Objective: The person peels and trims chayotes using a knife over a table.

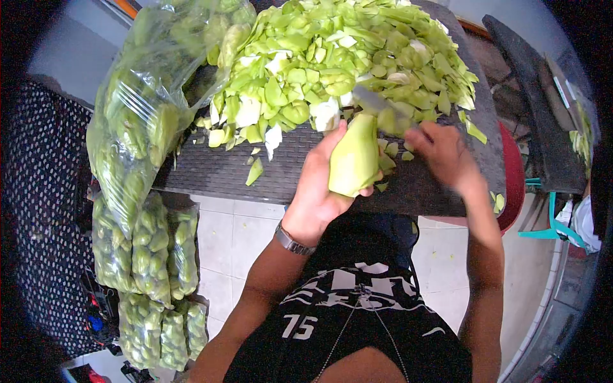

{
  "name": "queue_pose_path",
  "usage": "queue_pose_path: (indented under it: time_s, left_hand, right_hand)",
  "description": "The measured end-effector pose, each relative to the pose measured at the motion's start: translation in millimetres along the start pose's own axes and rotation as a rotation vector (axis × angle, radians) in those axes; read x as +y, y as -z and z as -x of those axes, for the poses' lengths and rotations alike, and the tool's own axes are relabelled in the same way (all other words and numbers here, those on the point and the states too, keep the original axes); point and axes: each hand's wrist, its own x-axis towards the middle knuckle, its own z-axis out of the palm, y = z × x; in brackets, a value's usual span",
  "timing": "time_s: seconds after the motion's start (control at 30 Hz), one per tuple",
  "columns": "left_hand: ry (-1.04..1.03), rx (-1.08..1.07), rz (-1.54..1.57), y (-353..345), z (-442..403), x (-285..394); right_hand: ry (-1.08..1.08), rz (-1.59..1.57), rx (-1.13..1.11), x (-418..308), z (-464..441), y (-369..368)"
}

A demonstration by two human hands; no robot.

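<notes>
My left hand (pixel 317 182), with a metal watch on its wrist, is wrapped round a pale green peeled chayote (pixel 353 156) held upright over the near edge of the table. To its right, my right hand (pixel 445 153) is closed on a knife (pixel 378 102). The blade points left across the top of the chayote and is blurred by motion; the handle is mostly hidden in my fingers. Just beyond both hands, a broad heap of chayote peelings and cut pieces (pixel 294 76) covers much of the table.
The dark woven-patterned table (pixel 211 169) ends close to my body. A clear plastic bag of whole chayotes (pixel 137 121) hangs over its left side. Several packed bags of chayotes (pixel 150 255) are stacked on the tiled floor. A red stool (pixel 509 166) stands at the right.
</notes>
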Motion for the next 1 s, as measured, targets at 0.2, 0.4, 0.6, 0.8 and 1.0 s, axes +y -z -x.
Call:
queue_pose_path:
  time_s: [0.2,0.4,0.6,0.8,1.0]
  left_hand:
    - [-0.283,0.287,-0.077,-8,-5,-1]
    - [-0.347,0.284,-0.084,-7,-6,-2]
    - [-0.444,0.250,-0.218,8,-12,-12]
    - [-0.420,0.287,-0.322,-14,-5,-16]
    - [-0.185,0.239,-0.399,7,4,-11]
  right_hand:
    - [-0.604,-0.302,-0.218,0,-11,27]
    - [0.050,-0.207,-0.065,-57,18,0]
    - [0.237,0.002,-0.052,-73,28,-13]
    - [0.271,0.084,0.042,-65,28,-9]
    - [0.076,0.119,0.113,-21,10,8]
